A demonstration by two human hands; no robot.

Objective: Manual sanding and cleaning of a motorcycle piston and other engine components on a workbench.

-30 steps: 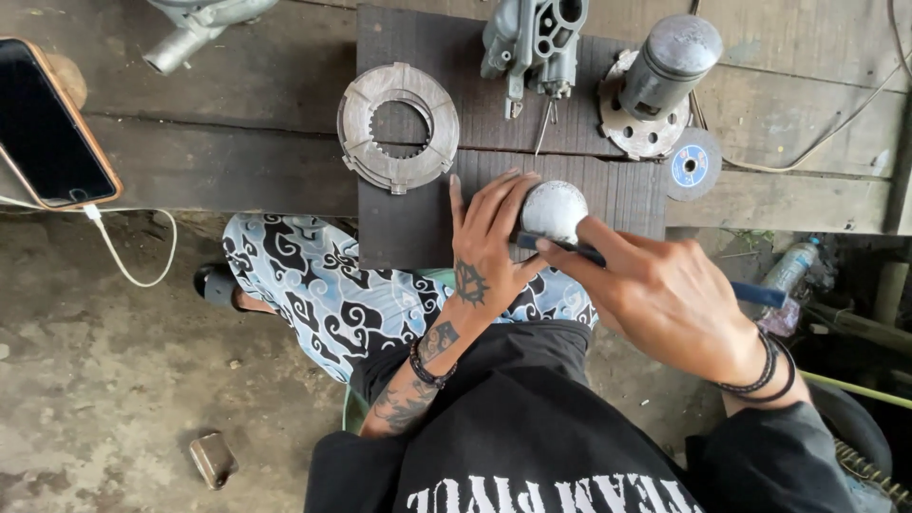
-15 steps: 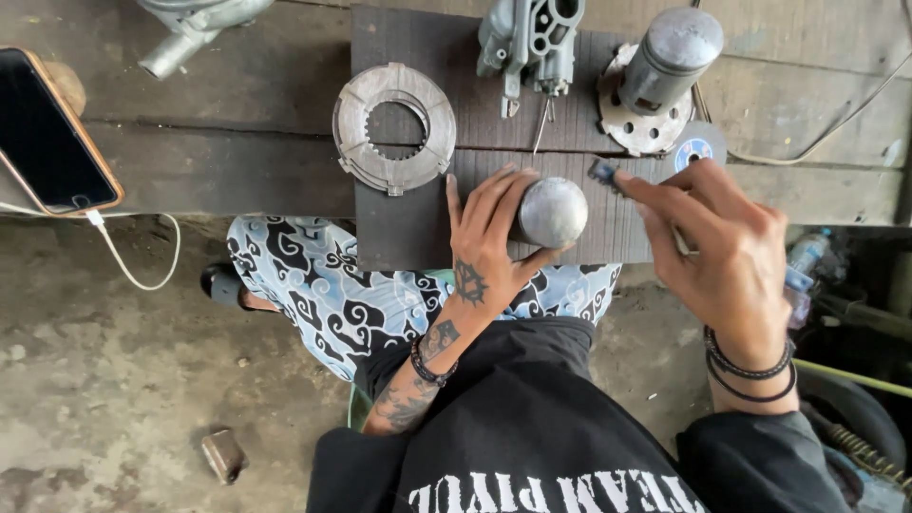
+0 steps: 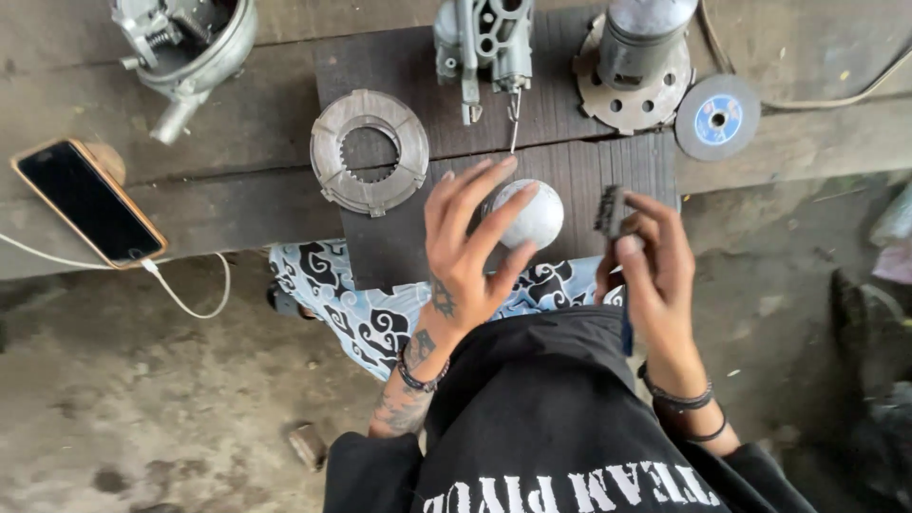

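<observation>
Bench edge — left hand on dome.

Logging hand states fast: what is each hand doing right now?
Left hand: open, fingers spread, resting on the grey rounded metal part.
Right hand: closed in a grip on a small dark brush.
</observation>
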